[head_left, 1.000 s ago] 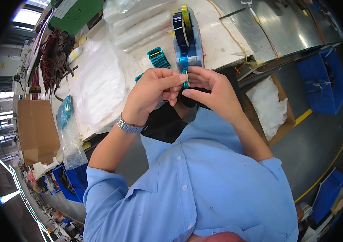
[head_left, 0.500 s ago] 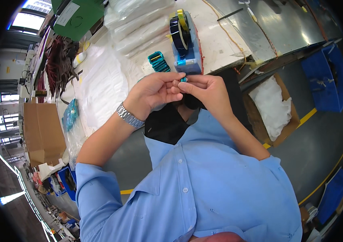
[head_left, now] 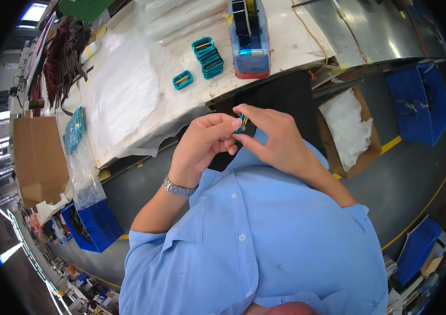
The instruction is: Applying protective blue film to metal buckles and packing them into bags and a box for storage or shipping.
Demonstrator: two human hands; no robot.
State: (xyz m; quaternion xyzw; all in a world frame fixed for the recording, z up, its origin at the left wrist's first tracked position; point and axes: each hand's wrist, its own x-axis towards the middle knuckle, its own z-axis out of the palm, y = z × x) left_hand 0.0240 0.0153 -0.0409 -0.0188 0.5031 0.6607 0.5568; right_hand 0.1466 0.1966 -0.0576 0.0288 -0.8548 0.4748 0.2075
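Note:
Between my two hands is a small teal buckle with a gold-coloured strip, held up in front of my shirt, off the table edge. My left hand touches its left side with thumb and fingertips pinched together. From the other side, my right hand grips it between thumb and forefinger; the fingers cover much of it. On the table beyond lies a row of overlapping teal buckles. One single buckle sits apart, just left of that row.
A blue tape dispenser stands right of the buckles. White sheeting covers the table's left part. A carton with white plastic and a blue bin are at the right. At the left are a cardboard box and another blue bin.
My hands have drawn back from the table edge toward my body with the buckle. The view has shifted, and the single buckle, earlier hidden behind my hand, now shows.

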